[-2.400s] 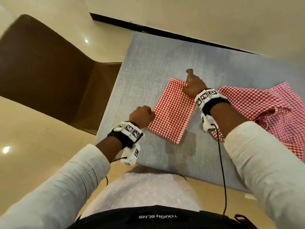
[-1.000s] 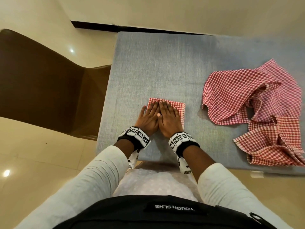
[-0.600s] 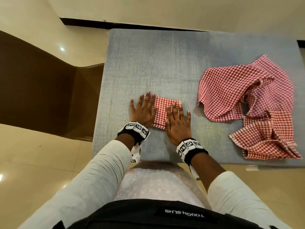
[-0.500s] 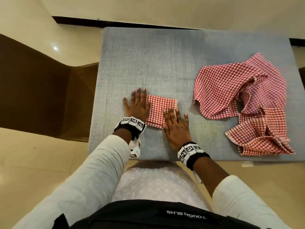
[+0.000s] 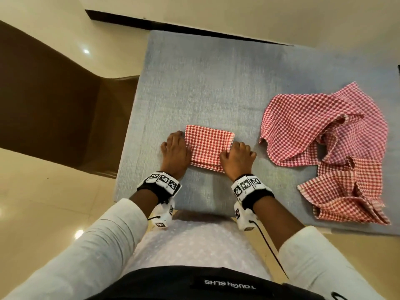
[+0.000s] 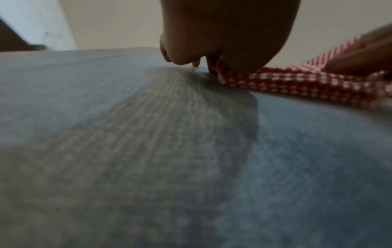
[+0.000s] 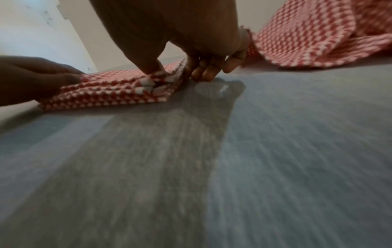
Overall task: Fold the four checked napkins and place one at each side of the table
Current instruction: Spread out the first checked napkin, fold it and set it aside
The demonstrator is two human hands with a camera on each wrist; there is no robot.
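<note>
I stand at the near edge of the grey tabletop [image 5: 216,87], a brown chair [image 5: 54,109] off to its left. A loose heap of checked napkins [image 5: 324,131] lies crumpled at the right side, well apart from my work. Just in front of me sits the folded napkin [image 5: 207,146], a small square. My left hand [image 5: 175,154] pinches its left edge with curled fingers; my right hand [image 5: 237,161] pinches its near right corner, thumb on top. The cloth looks light, soft and limp, so I judge the layers will slip apart unless I lift it by both side edges together.
</note>
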